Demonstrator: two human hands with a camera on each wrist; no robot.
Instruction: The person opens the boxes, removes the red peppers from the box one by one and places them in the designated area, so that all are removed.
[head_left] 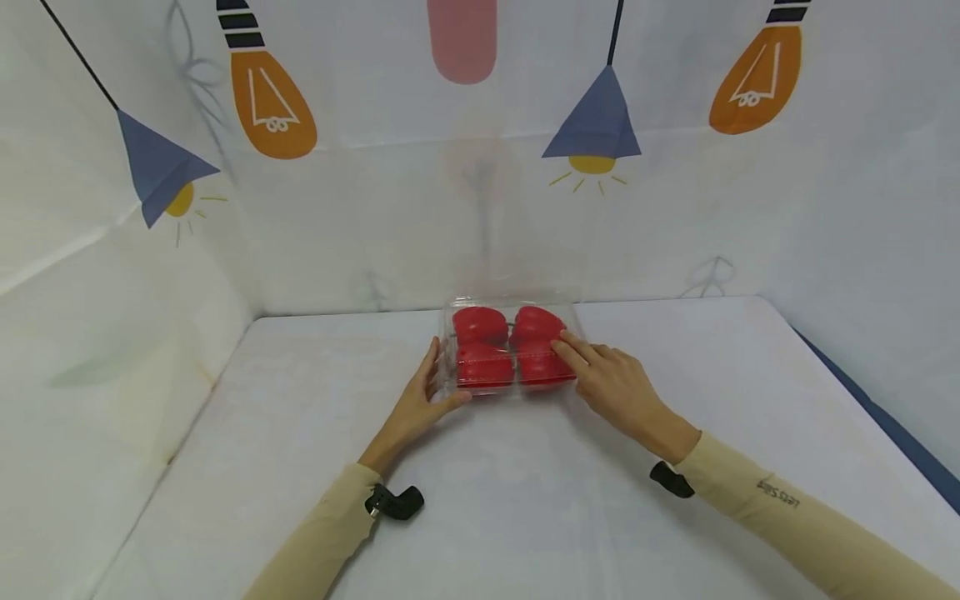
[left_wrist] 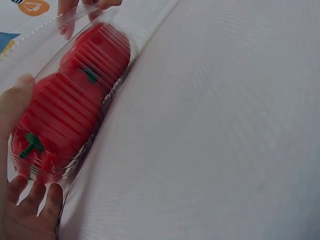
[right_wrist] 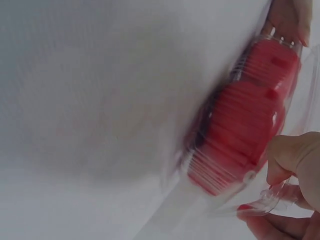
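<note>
A clear plastic clamshell box (head_left: 447,321) stands near the back of the table, its thin lid (right_wrist: 312,100) angled away from the base. Several red bell peppers (head_left: 483,367) with green stems lie inside in two rows. My left hand (head_left: 412,412) grips the box's left end, thumb at the front corner; in the left wrist view, the fingers (left_wrist: 34,197) curl against the ribbed end wall. At the right end, my right hand (head_left: 618,385) pinches the clear plastic edge of the lid between thumb (right_wrist: 282,155) and fingers.
The white-covered table (head_left: 525,500) meets a white cloth backdrop (head_left: 360,233) printed with lamps and bulbs right behind the box. Another cloth wall (head_left: 112,375) borders the left side. Black wrist devices (head_left: 395,502) sit at both cuffs.
</note>
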